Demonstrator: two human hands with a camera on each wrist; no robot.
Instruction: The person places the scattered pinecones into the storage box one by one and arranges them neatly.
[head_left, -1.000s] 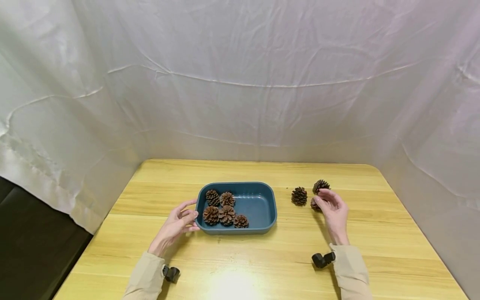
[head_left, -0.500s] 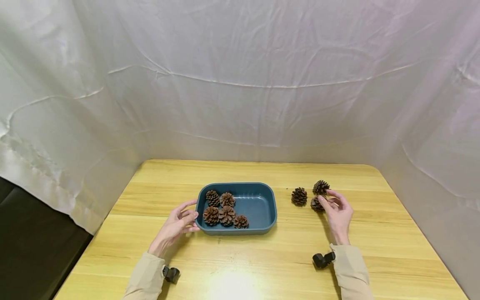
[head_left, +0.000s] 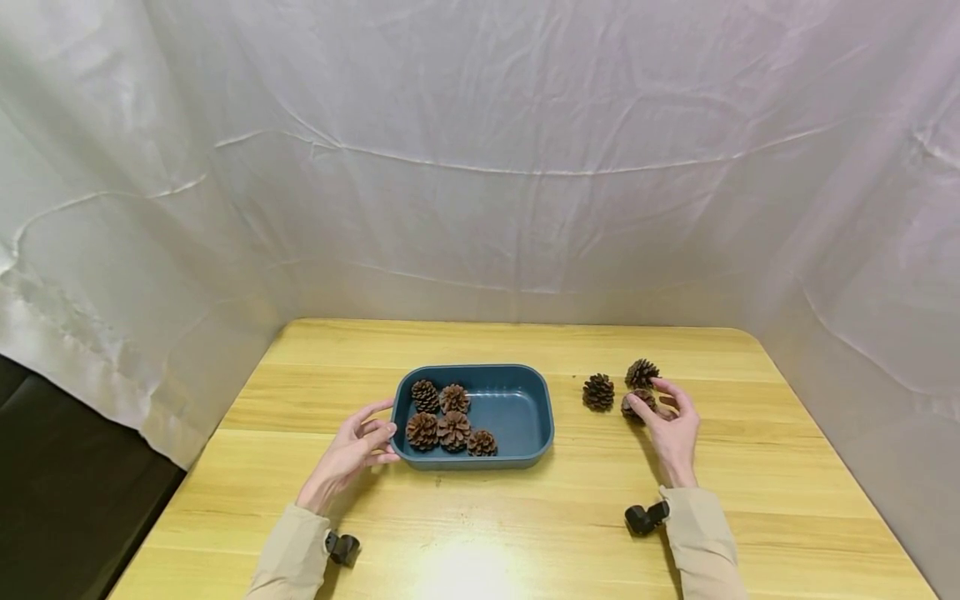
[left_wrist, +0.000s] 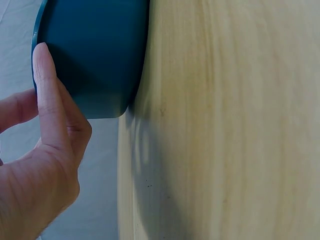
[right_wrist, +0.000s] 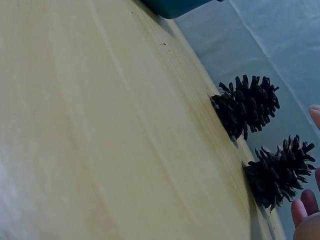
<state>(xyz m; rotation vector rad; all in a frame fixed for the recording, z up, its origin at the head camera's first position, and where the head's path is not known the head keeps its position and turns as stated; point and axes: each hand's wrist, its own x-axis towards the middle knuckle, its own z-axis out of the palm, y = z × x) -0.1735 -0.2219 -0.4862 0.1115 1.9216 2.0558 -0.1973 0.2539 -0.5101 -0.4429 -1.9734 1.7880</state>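
Easing the right hand (head_left: 673, 429) leftward over the near pine cone (head_left: 643, 398).

Since half a second ago I see its thumb slide across that cone; whether it grips, I cannot tell, so no pickup is certain. A far pine cone (head_left: 642, 372) is just beyond the fingertips, a third pine cone (head_left: 598, 392) to their left. The left hand (head_left: 356, 442), fingers spread, touches the blue tray (head_left: 517, 417) beside it, five cones (head_left: 453, 431) inside. Under both hands, wood-grain table (head_left: 555, 517); beyond, pale curtain (head_left: 480, 225).
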